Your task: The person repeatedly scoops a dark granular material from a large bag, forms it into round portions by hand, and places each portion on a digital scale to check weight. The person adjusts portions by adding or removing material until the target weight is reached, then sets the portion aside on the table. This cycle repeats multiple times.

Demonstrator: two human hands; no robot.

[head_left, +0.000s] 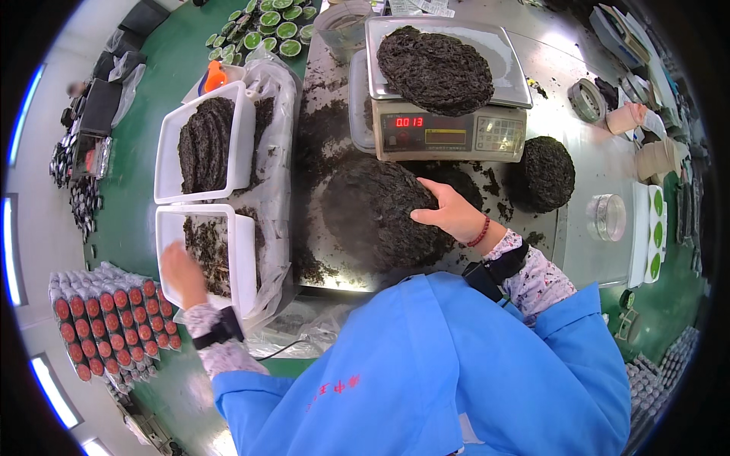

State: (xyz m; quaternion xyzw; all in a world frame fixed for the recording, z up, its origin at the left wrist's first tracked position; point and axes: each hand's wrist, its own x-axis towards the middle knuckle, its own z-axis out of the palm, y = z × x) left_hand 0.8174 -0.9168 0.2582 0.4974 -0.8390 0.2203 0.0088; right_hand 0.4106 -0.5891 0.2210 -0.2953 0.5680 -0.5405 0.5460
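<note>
Head view: dark disc [372, 216] under right grip [454, 213]

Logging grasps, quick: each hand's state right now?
Left hand: blurred at nearer white tub; open or closed unclear.
Right hand: touching middle dark cake; grip unclear.

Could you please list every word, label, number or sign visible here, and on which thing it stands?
Digital scale, display: red lit digits, not copied here.
Scale keypad: marks too small to read.
Blue garment: red characters, not copied here.
Printed papers at the top edge: too small to read.
Wrapped packs with red round labels, left: too small to read.
Green round discs, upper left: any print too small.
</note>
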